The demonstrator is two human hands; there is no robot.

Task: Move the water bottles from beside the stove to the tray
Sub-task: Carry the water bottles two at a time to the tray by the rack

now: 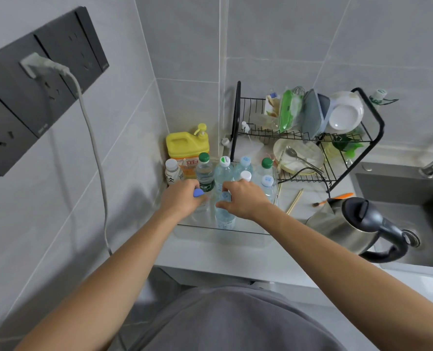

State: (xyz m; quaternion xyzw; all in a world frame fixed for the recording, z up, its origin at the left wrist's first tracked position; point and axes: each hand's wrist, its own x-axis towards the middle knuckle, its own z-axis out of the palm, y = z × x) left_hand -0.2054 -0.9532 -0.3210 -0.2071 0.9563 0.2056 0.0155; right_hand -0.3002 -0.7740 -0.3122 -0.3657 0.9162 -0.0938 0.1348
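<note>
Water bottles [225,173] stand packed upright in the clear tray [223,233] on the surface, likely to save room. Left hand [182,198] grips a blue-capped bottle [199,193], right hand [243,198] pinches the top of a front bottle [224,214], both apparently being set down. Tray walls hard to trace; stove not visible; yellow detergent jug [185,148] behind, kettle [354,224] right.

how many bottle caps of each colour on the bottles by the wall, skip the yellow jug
green caps: 2
white caps: 3
light blue caps: 3
darker blue cap: 1
total: 9
</note>
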